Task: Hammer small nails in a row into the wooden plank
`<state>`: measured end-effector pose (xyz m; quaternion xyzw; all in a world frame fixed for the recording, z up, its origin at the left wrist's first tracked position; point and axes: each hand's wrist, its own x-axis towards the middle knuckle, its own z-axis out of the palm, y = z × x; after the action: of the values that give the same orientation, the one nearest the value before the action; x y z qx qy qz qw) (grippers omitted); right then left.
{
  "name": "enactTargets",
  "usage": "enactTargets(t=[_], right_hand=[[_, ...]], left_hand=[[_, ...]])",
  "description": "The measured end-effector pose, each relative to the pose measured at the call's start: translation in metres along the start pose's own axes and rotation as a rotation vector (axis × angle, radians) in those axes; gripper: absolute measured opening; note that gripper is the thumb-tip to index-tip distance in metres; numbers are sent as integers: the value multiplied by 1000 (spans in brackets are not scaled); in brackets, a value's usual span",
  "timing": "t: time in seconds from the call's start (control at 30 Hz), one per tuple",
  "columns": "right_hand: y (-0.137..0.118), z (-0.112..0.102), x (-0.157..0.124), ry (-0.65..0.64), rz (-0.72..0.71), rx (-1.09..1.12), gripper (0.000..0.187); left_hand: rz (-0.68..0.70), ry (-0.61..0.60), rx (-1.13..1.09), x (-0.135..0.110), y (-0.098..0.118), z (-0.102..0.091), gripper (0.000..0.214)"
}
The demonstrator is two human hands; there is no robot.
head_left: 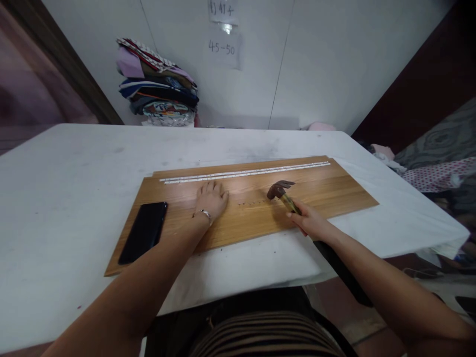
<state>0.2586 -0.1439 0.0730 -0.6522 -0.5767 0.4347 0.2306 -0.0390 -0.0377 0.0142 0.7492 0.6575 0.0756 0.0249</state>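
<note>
A claw hammer [275,190] is gripped around its handle by my right hand [308,219], its head low over the wooden board [338,191]. Just left of the hammer head, a row of small nails [254,203] runs across the board; the head partly covers the row's right end. My left hand [211,201] lies flat on the board to the left of the nails, fingers stretched out, holding nothing. Two white measuring strips [245,173] lie along the board's far side, beyond my left fingertips.
A black phone [144,232] rests on the board's left end. White cloth covers the table [74,198]. Folded clothes [159,84] are stacked against the wall behind, and papers with handwriting [224,47] hang there. More fabric [439,172] lies at the right.
</note>
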Motion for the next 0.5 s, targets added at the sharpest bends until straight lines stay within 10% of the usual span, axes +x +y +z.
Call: enactTargets(t=[0.5], right_hand=[[4, 1, 2, -15, 3, 15, 60]], left_hand=[[9, 9, -12, 0, 0, 0, 50]])
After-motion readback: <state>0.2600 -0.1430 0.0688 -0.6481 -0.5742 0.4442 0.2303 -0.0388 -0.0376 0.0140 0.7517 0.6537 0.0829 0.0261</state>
